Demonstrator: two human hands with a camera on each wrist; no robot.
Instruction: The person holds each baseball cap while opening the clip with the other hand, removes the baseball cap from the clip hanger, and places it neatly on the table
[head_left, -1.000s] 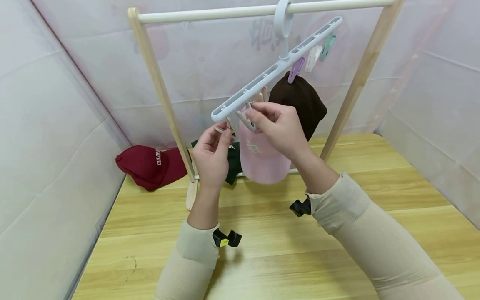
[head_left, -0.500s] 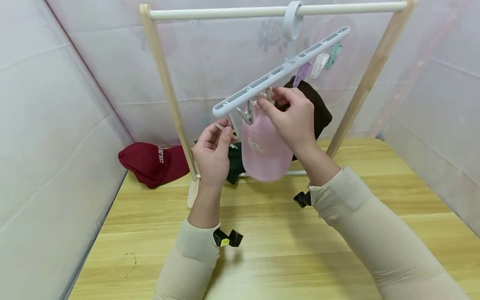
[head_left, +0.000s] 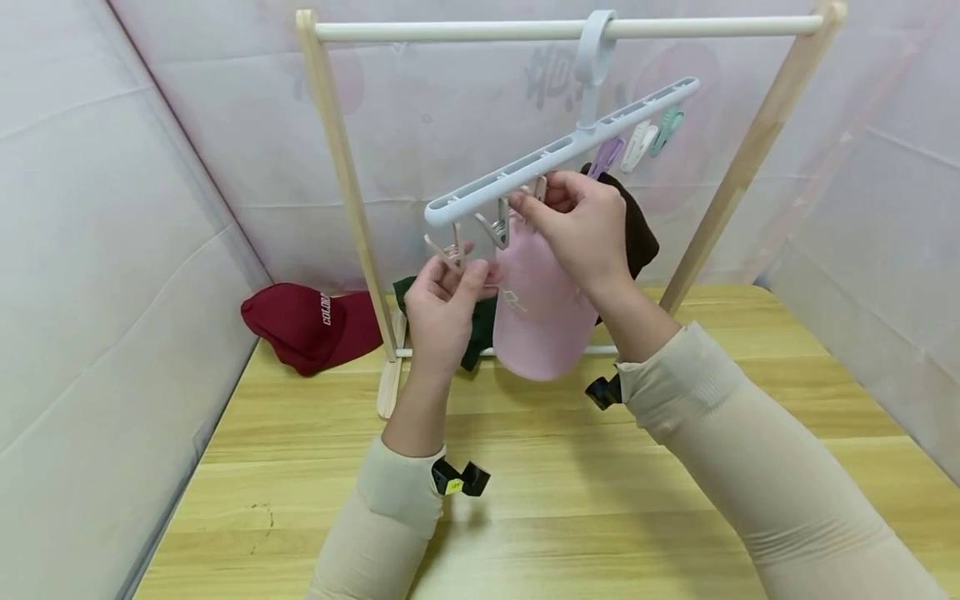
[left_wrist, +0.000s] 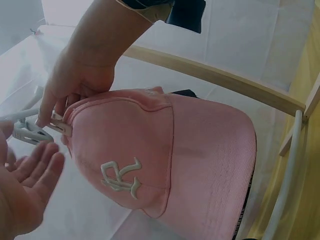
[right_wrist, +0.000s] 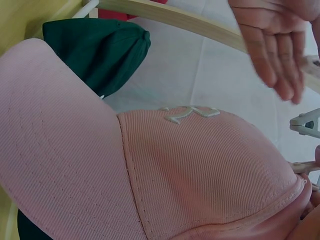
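Pink cap (head_left: 536,312) w/ white logo, ribbed; right-hand fingers (head_left: 543,200) pinching clip (left_wrist: 59,123), left (head_left: 442,312) relaxed.

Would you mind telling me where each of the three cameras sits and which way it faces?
Head: worn on the head, looking forward and down at the rack, clip hanger and pink cap; both sleeved forearms show.
Left wrist: beside the left hand, facing the pink cap's logo and the right hand at a clip.
Right wrist: under the cap, facing its brim and a green cap; the left hand's fingers show.
All three share the pink cap.
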